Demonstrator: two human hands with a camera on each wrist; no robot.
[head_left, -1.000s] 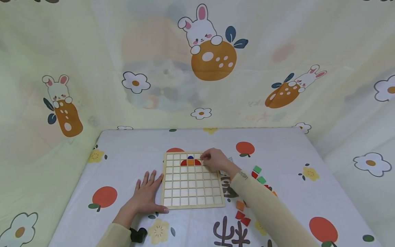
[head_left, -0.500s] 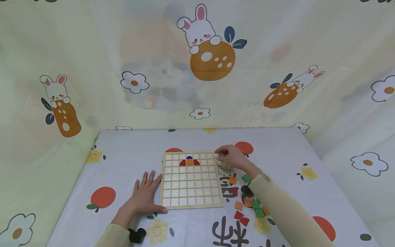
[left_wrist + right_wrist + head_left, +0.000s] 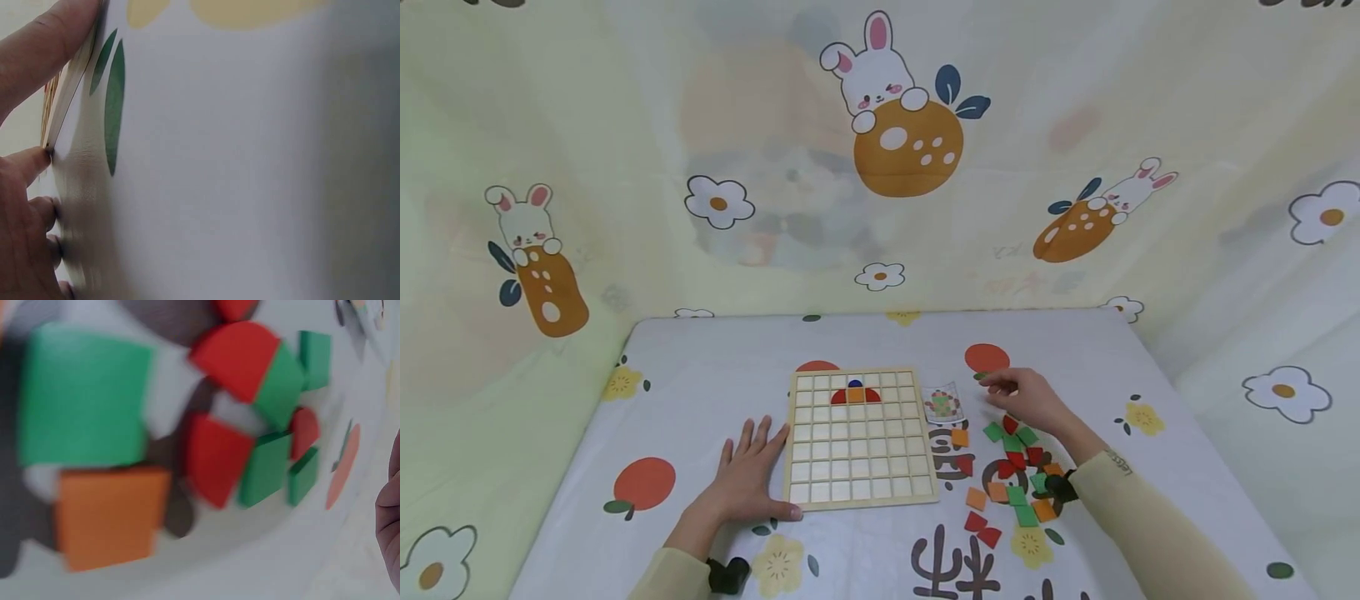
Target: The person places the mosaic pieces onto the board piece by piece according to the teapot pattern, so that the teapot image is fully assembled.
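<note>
A wooden grid board lies on the table. Near its top sit a blue piece, an orange square tile and red rounded tiles either side. My left hand is spread flat at the board's left side, thumb at the lower left corner; the left wrist view shows the thumb and a fingertip at the edge. My right hand hovers right of the board with fingers loosely bent and no tile showing in them. Below it are loose tiles, among them a green square and a red quarter-round.
A small printed pattern card lies by the board's upper right edge. Orange squares and red quarter-rounds are scattered nearer the front. The patterned cloth covers the table, and a printed curtain hangs behind.
My right hand has moved from the top of the board to the right, past the card, uncovering the card and the loose tiles. The left hand keeps its place at the board.
</note>
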